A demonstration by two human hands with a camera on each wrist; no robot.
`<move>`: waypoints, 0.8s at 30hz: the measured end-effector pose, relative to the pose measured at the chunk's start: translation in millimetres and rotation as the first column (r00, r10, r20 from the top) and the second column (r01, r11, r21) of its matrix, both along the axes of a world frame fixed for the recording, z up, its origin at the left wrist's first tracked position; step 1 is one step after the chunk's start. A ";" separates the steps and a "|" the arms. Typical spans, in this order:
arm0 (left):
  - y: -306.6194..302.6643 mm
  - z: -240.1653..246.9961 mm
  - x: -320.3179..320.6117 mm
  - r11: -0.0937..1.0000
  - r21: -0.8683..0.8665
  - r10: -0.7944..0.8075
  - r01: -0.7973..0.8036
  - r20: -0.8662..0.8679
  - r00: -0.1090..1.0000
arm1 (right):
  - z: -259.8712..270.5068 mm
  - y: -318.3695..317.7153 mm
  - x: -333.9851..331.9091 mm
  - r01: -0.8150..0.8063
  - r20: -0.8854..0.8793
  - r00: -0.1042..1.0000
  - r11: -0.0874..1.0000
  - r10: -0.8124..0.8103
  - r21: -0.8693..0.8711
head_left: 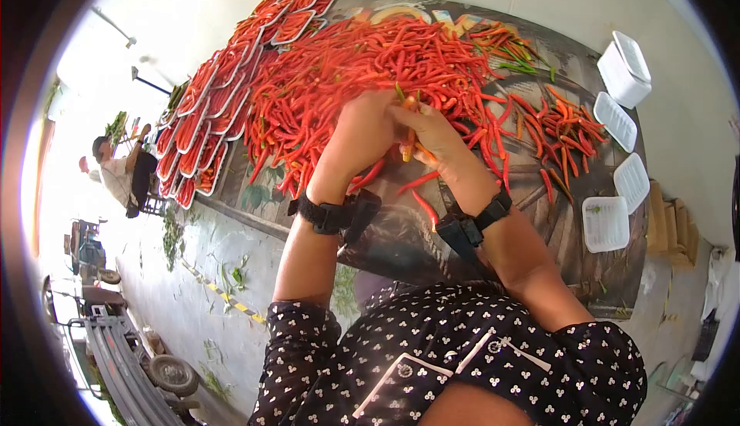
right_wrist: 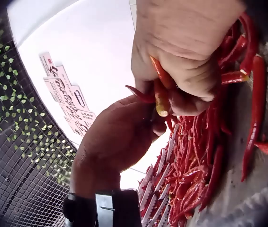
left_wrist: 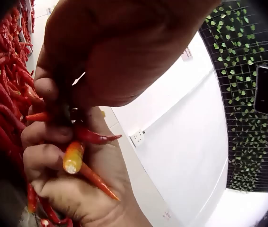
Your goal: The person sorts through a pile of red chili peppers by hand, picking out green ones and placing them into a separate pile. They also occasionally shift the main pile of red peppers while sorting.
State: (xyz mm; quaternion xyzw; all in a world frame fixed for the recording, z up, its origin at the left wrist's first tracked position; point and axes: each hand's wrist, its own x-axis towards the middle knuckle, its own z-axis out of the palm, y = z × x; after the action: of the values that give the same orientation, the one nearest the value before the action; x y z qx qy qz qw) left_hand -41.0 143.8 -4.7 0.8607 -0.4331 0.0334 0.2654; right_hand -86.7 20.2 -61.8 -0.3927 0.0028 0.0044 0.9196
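Over the near edge of a big heap of red chili peppers (head_left: 370, 56), both hands meet in front of the body. My right hand (head_left: 435, 133) grips a few chili peppers; a yellow-orange one (left_wrist: 73, 158) shows its cut end, with a thin orange one (left_wrist: 101, 180) beside it. A red chili pepper (left_wrist: 98, 137) pokes out between the hands. My left hand (head_left: 370, 129) curls its fingers in against the same bunch and pinches at it; its fingertips are partly hidden in shadow. A green-tipped chili pepper (head_left: 399, 91) sticks up between the hands.
White trays packed with chilies (head_left: 204, 110) are stacked at the left. A smaller chili pile (head_left: 563, 129) lies to the right. Beyond it are a stack of white trays (head_left: 623, 72) and single trays (head_left: 605, 224) along the right edge. Loose chilies lie near the wrists.
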 end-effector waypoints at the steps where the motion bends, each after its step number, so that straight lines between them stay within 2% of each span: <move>1: -2.4 2.6 -3.6 0.995 -0.094 0.007 -0.017 -0.104 0.995 | 2.4 -4.2 -0.5 0.036 -0.019 0.999 0.999 -0.036 -0.021; 2: -5.3 5.1 -7.6 0.982 -0.183 0.002 -0.042 -0.210 0.978 | 6.5 -8.9 -1.7 0.074 -0.038 0.996 0.996 -0.076 -0.041; 3: -6.3 3.9 -7.8 0.983 -0.183 -0.016 -0.023 -0.210 0.978 | 11.8 -16.6 -3.4 0.093 -0.038 0.995 0.995 -0.094 -0.041; 5: -0.5 0.9 -4.0 0.968 -0.250 -0.029 -0.023 -0.200 0.979 | 23.2 -40.5 -6.8 0.187 -0.084 0.971 0.933 -0.222 -0.306; 7: 11.6 1.3 -4.5 0.970 -0.240 -0.026 -0.023 -0.201 0.979 | 25.3 -78.0 -12.3 0.221 -0.039 0.960 0.837 -0.277 -0.500; 8: 18.6 0.0 -3.3 0.974 -0.214 0.014 -0.073 -0.263 0.965 | 30.2 -97.4 -20.1 0.234 0.003 0.958 0.772 -0.288 -0.591; 9: 24.9 -2.1 -1.6 0.976 -0.184 0.053 -0.118 -0.324 0.945 | 32.4 -116.1 -27.7 0.246 -0.001 0.952 0.766 -0.306 -0.594; 11: 37.3 -7.4 4.3 0.980 -0.099 0.132 -0.174 -0.331 0.934 | 35.3 -151.3 -44.3 0.298 0.061 0.899 0.507 -0.433 -0.809; 12: 41.8 -12.3 5.1 0.966 -0.195 0.086 -0.172 -0.383 0.920 | 39.5 -167.1 -52.7 0.301 0.056 0.893 0.501 -0.446 -0.811; 14: 47.5 -15.2 6.3 0.969 -0.174 0.092 -0.176 -0.408 0.908 | 47.3 -195.2 -65.4 -0.014 -0.098 0.871 0.176 -0.481 -0.984; 15: 47.9 -15.7 6.3 0.970 -0.151 0.111 -0.192 -0.428 0.897 | 45.4 -209.8 -67.0 -0.016 -0.100 0.867 0.174 -0.489 -0.985; 17: 42.6 -15.0 4.8 0.969 -0.169 0.089 -0.180 -0.440 0.894 | 44.9 -224.4 -67.5 -0.186 -0.089 0.902 -0.194 -0.422 -0.963; 18: 38.1 -12.5 2.5 0.963 -0.198 0.067 -0.180 -0.473 0.879 | 55.9 -216.8 -74.2 -0.263 -0.237 0.821 0.025 -0.520 -0.964; 19: 33.6 -11.5 0.9 0.957 -0.227 0.044 -0.182 -0.504 0.862 | 53.7 -227.6 -71.6 -0.265 -0.238 0.817 0.025 -0.525 -0.964; 21: 23.9 -12.2 2.1 0.957 -0.249 0.004 -0.149 -0.501 0.865 | 58.3 -241.1 -64.1 -0.147 -0.012 0.921 -0.317 -0.389 -0.937; 22: 18.4 -12.3 3.4 0.955 -0.271 -0.030 -0.121 -0.494 0.869 | 61.9 -248.8 -63.0 -0.159 0.030 0.904 -0.402 -0.426 -0.902; 24: 5.7 -20.2 8.2 0.949 -0.305 -0.075 -0.078 -0.459 0.885 | 69.0 -259.1 -51.3 -0.106 0.082 0.910 -0.418 -0.407 -0.902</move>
State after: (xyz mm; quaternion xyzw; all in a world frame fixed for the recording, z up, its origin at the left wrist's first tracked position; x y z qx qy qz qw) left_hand -32.8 149.4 -24.8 0.7903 -0.3451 -0.1047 0.4953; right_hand -138.0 -238.9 7.3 -0.9645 0.2047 -0.0735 0.1500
